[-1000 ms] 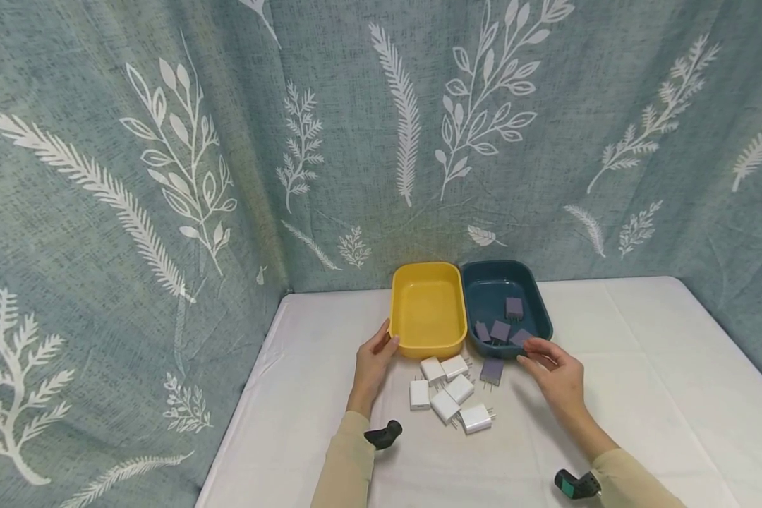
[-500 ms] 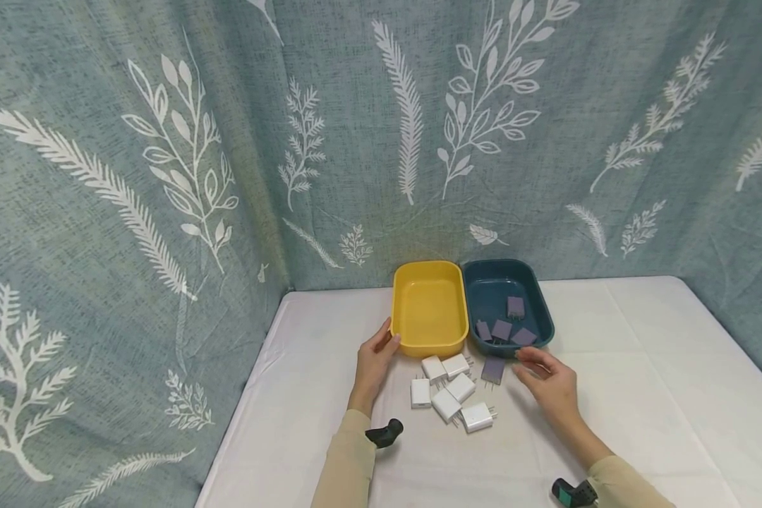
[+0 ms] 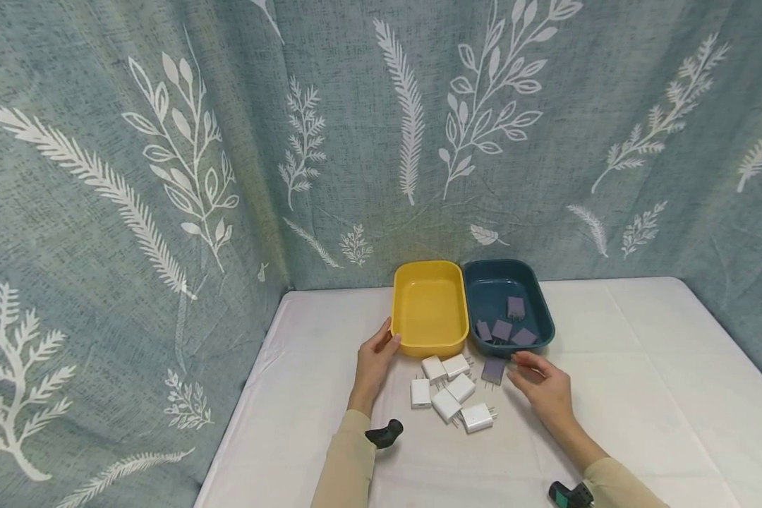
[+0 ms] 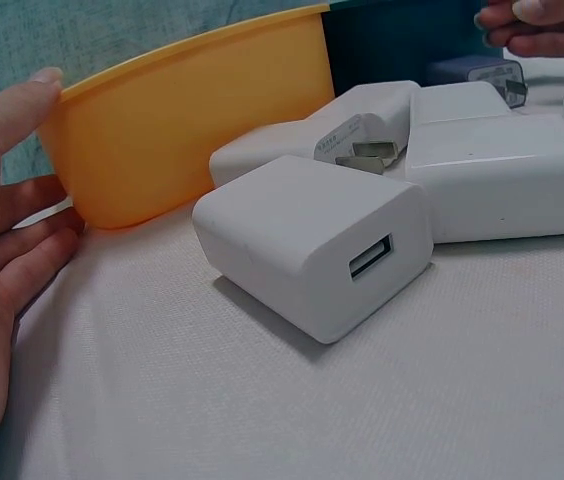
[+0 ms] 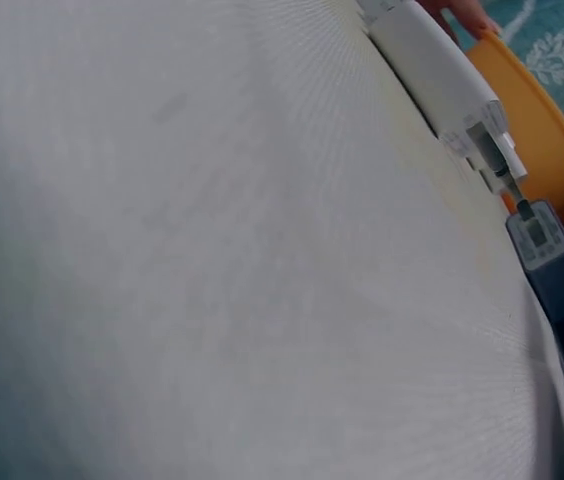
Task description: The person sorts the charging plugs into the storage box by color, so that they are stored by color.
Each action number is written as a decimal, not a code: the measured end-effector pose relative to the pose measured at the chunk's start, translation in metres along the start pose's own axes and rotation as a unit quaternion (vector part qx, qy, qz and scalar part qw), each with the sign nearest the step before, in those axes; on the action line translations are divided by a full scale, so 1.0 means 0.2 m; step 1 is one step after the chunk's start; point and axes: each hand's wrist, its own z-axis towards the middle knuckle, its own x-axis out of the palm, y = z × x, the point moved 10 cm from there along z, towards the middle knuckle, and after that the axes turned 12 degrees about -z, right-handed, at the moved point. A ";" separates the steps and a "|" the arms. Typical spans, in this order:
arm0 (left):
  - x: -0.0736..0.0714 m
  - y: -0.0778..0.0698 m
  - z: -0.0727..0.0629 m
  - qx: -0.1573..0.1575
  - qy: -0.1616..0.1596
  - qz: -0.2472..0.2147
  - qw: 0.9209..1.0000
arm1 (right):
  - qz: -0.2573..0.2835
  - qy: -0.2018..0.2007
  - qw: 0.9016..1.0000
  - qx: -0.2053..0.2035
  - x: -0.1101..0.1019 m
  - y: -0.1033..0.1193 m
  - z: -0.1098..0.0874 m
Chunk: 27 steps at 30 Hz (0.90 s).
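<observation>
My left hand [image 3: 373, 360] rests against the front left corner of the yellow tray [image 3: 398, 347]. Its thumb [image 4: 24, 104] touches the rim, and the other fingers lie along the outside wall. A purple-grey USB wall charger [image 3: 492, 370] lies on the cloth before the blue tray [image 3: 542, 340], prongs toward me. Just right of that charger, my right hand [image 3: 546, 391] hovers with thumb and fingers bent apart, nothing held. Several white USB wall chargers [image 3: 446, 406] lie in a loose group in front of the yellow tray. Most of the right hand is out of the right wrist view.
Inside the blue tray are several purple-grey chargers [image 3: 502, 330]. Both trays stand side by side at the back, close to the patterned curtain [image 3: 343, 176]. White cloth [image 3: 635, 381] covers the table. The nearest white charger [image 4: 312, 245] shows its USB port in the left wrist view.
My right hand has drawn back from the blue tray's front rim and moved left, toward the purple-grey charger on the cloth. The left hand has stayed at the yellow tray.
</observation>
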 end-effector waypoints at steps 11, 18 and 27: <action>0.00 0.00 -0.01 0.003 -0.001 0.004 1.000 | -0.054 0.032 0.998 0.008 0.06 -0.04 0.00; 0.00 0.01 -0.01 -0.002 -0.005 0.003 1.000 | -0.093 0.050 0.994 0.007 0.09 -0.04 0.01; 0.00 0.00 -0.01 -0.001 -0.002 0.000 1.000 | -0.095 0.068 0.993 0.007 0.11 -0.04 0.02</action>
